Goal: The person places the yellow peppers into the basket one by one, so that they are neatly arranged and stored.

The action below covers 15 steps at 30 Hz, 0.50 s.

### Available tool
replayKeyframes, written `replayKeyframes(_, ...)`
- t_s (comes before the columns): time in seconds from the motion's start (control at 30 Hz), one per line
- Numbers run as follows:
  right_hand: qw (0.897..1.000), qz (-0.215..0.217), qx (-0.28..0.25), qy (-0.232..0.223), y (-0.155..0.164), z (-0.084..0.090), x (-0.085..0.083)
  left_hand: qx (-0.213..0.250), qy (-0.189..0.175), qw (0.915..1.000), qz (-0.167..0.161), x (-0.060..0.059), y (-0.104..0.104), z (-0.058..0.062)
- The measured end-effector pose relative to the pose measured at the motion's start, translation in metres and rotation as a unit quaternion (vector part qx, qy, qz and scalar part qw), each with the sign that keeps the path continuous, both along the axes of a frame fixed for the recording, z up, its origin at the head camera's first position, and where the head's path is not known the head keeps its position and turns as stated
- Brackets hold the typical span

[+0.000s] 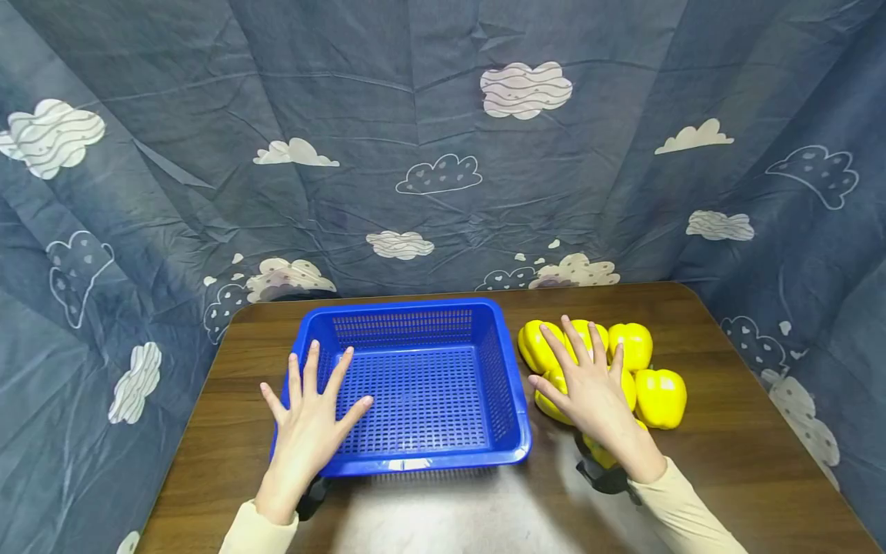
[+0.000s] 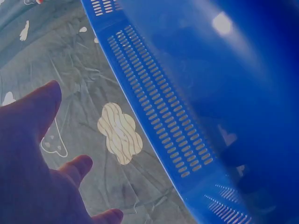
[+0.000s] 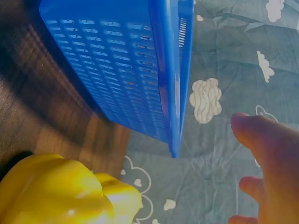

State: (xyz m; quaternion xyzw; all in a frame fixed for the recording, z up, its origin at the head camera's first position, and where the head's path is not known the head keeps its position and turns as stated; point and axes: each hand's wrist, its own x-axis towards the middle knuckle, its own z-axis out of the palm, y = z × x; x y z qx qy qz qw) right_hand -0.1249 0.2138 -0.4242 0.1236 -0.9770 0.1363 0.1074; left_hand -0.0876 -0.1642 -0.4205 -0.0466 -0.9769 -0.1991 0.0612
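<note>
A blue perforated plastic basket (image 1: 508, 369) sits empty on the wooden table (image 1: 727, 462); its slotted wall shows as the basket (image 2: 159, 116) in the left wrist view and the basket (image 3: 117, 70) in the right wrist view. My left hand (image 1: 311, 408) hovers flat with fingers spread over the basket's near left corner, holding nothing. To the right of the basket lies a pile of yellow bell peppers (image 1: 657, 392), one pepper (image 3: 56, 191) close under the right wrist. My right hand (image 1: 588, 377) is spread flat over the pile's left side; whether it touches the peppers is unclear.
A blue-grey cloth with cloud prints (image 1: 443, 154) hangs behind and around the table. The table's back edge and rounded corners lie just beyond the basket and peppers.
</note>
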Motion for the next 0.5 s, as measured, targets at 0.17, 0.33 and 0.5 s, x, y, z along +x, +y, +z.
replayKeyframes(0.17, 1.000, 0.022, -0.009, -0.007, 0.005, 0.004, 0.001, -0.002, -0.005, 1.0000, -0.005, 0.002, -0.009, 0.003)
replayKeyframes(0.33, 0.998, 0.050, -0.034, -0.001, 0.015, 0.006, 0.003, 0.007, -0.021, 0.9997, -0.010, 0.001, -0.031, 0.009)
replayKeyframes(0.5, 0.995, 0.082, -0.062, 0.013, 0.028, 0.006, 0.002, 0.029, -0.034, 0.9987, -0.023, -0.001, -0.059, 0.012)
